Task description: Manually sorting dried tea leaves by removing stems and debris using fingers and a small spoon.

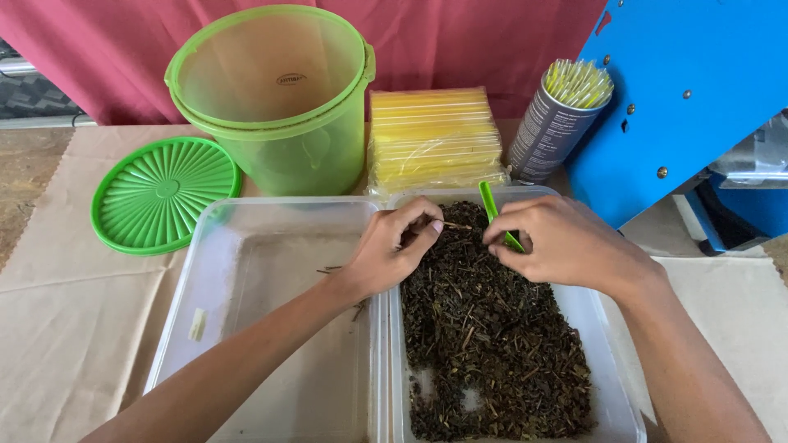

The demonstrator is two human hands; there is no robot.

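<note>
Two bare forearms come into the head view from the lower edge, one from the lower left and one from the lower right. No sleeve, cuff or glove shows on either arm up to where the frame cuts them off. The left hand (386, 250) carries no ring, watch or band on its wrist or fingers. The right hand (562, 244) is likewise unadorned, its wrist plain. The fingernails that show are short and unpainted.

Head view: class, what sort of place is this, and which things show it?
Probably a small home or workshop packing table. Dried leaves fill a clear tub, narrow yellow sleeves are stacked behind, and a blue machine stands beside them.
</note>
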